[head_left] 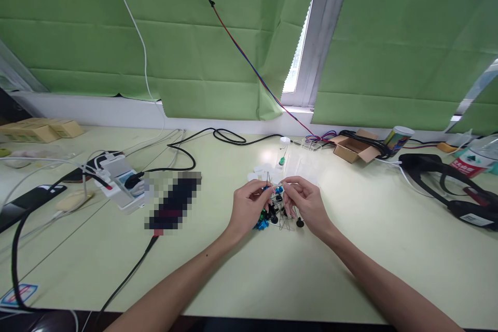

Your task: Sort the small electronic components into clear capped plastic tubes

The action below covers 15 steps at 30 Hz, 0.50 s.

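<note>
My left hand (249,206) is closed, thumb and forefinger pinching a thin metal needle with a blue base (266,187), its point upward. Opposite it, my right hand (310,203) is also closed in a pinch; what its fingertips hold is too small to make out. A small blue piece (279,190) shows right beside those fingertips. Below and between both hands lies a loose pile of thin metal needles with black bases (274,216), mixed with blue pieces (262,224) and a few green ones. One black-based piece (299,222) lies under my right hand.
Behind the hands are a green-based needle (281,161), a white cap (285,141) and clear plastic bags (301,166). To the left are a pixelated dark device (175,202) and a power strip (120,181). At right stand a cardboard box (356,146) and a black headset (447,192).
</note>
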{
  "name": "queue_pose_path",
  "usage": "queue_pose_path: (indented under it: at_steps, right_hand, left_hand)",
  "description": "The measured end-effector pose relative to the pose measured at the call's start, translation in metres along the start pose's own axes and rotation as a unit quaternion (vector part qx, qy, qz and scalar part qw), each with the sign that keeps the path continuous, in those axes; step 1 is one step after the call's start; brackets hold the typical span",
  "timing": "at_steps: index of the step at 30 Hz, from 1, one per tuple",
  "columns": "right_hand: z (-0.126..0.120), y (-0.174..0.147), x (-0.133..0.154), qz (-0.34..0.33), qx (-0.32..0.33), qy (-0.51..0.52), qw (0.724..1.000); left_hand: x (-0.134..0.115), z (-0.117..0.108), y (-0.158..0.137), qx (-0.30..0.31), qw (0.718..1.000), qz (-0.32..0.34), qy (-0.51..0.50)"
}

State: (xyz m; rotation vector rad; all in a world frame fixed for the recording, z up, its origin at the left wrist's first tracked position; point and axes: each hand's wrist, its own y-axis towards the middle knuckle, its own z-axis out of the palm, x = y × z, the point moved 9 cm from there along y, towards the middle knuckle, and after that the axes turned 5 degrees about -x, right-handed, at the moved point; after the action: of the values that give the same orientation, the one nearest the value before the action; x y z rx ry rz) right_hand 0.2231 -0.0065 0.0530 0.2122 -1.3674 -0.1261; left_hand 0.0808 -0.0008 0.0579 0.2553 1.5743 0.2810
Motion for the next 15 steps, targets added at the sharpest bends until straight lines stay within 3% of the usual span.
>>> queue_pose_path:
  at_steps: [15]
  right_hand:
    - [0.002, 0.001, -0.004, 0.003, 0.029, 0.028, 0.999]
  left_hand:
    - [0.016, 0.004, 0.002, 0.033, 0.993, -0.103, -0.054]
